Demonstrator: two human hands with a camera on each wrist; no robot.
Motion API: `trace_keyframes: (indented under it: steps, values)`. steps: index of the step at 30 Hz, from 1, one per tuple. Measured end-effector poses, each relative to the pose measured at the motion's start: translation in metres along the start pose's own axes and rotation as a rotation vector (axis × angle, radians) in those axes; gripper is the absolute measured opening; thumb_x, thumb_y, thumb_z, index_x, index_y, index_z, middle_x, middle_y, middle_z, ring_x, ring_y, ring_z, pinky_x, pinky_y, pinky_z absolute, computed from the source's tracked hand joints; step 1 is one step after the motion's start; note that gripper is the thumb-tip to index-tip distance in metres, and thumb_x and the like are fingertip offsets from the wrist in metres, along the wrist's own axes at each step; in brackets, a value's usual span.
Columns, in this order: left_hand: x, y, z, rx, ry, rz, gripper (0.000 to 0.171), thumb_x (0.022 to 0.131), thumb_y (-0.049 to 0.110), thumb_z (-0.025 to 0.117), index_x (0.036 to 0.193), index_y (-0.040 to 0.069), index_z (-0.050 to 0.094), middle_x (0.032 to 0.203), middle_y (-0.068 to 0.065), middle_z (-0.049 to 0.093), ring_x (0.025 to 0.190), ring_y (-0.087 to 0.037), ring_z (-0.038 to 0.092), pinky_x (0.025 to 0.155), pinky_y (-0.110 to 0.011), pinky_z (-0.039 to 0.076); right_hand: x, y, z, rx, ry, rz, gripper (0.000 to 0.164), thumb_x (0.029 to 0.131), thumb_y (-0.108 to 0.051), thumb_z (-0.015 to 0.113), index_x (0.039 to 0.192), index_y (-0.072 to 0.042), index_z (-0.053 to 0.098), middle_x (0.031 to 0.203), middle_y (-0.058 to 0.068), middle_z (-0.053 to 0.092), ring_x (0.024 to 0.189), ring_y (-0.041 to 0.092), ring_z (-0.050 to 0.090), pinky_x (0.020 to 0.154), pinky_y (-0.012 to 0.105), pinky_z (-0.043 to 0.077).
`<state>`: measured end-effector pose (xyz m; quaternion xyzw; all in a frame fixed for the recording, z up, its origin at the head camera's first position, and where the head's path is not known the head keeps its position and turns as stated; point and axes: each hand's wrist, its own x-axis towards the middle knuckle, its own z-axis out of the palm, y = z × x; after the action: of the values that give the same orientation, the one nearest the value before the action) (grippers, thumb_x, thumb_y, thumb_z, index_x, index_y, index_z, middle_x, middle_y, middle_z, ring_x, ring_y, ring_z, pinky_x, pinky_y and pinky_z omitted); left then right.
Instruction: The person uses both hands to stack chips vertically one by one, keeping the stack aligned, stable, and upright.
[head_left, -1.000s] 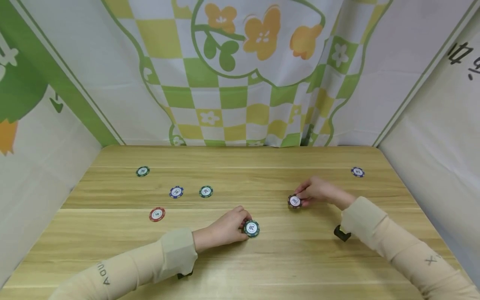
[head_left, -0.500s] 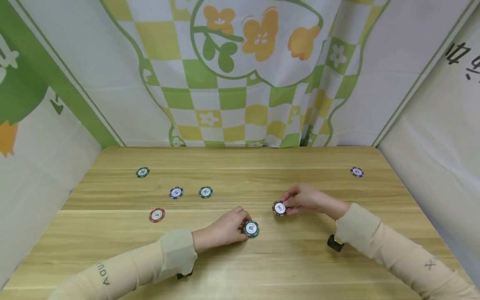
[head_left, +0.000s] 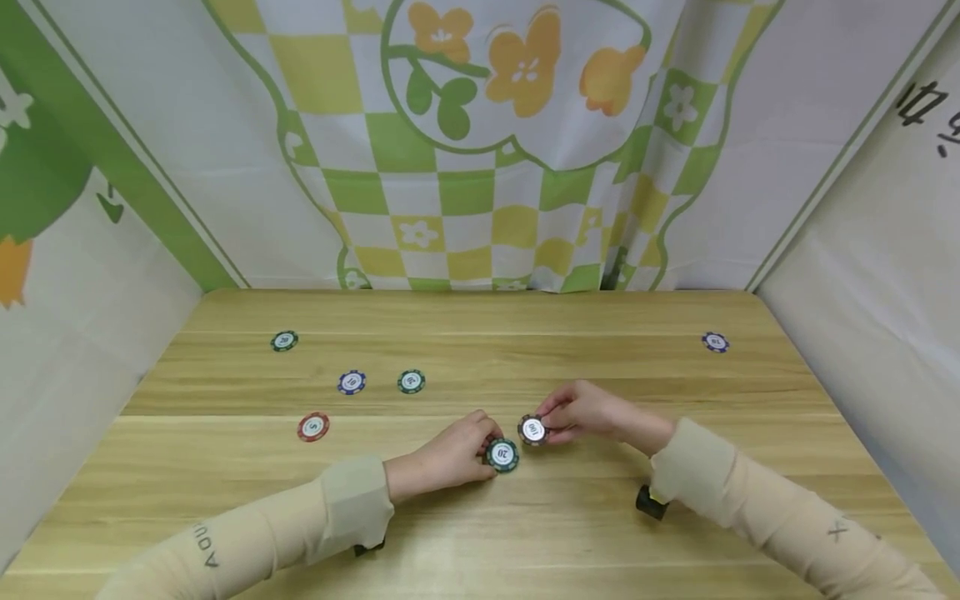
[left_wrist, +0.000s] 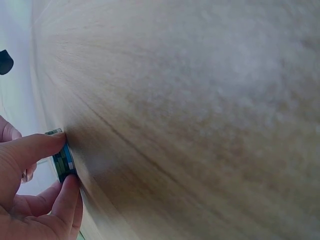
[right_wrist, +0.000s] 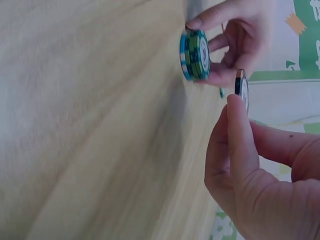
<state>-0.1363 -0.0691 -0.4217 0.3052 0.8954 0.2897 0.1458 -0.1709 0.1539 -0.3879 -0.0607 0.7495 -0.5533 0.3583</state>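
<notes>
My left hand (head_left: 457,450) grips a small stack of poker chips (right_wrist: 195,55) on the table, thumb on one side and fingers on the other. Its top chip is green and reads 20; the right wrist view shows several layers, with a light blue one at the bottom. My right hand (head_left: 588,412) pinches one dark poker chip (head_left: 533,429) marked 100 by its edge. In the right wrist view that dark chip (right_wrist: 242,87) is raised off the wood, close beside the stack.
On the wooden table (head_left: 585,533) lie two green chips, one at the far left (head_left: 284,341) and another green chip (head_left: 411,382) nearer the middle. A blue chip (head_left: 352,382) and a red chip (head_left: 313,427) lie left. Another blue chip (head_left: 716,342) is far right. A curtain (head_left: 480,208) hangs behind.
My right hand has carried the dark 100 chip left and toward me, up close to the stack. The left hand has stayed in place around the stack.
</notes>
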Motion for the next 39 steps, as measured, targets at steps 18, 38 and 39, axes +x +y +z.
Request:
trace_keyframes:
  steps: [18,38,39]
  values:
    - [-0.001,0.001,0.000,-0.007,0.013,0.005,0.040,0.068,0.008,0.075,0.102,-0.003,0.058,0.091,-0.004,0.049,0.080,-0.013,0.050,0.074,-0.023,0.046,0.010,0.009,0.024,0.032,0.021,0.055,0.019,0.085,0.008,0.052,0.103,0.015,0.055,0.086,0.015,0.061,0.064,0.012,0.060,0.065,0.026,0.053]
    - [-0.001,0.001,-0.001,-0.014,0.004,-0.008,0.039,0.067,0.007,0.075,0.101,-0.003,0.058,0.091,-0.003,0.049,0.081,-0.013,0.049,0.075,-0.024,0.046,0.012,0.009,0.042,-0.007,0.076,0.004,0.018,0.084,0.007,0.056,0.099,0.016,0.057,0.081,0.015,0.063,0.059,0.008,0.059,0.062,0.024,0.053]
    - [-0.001,0.002,-0.001,-0.014,0.005,-0.006,0.039,0.067,0.007,0.075,0.101,-0.002,0.058,0.091,-0.003,0.048,0.081,-0.013,0.049,0.074,-0.024,0.046,0.013,0.009,0.043,-0.020,0.085,0.002,0.018,0.084,0.007,0.056,0.099,0.016,0.057,0.080,0.014,0.063,0.058,0.008,0.059,0.062,0.024,0.053]
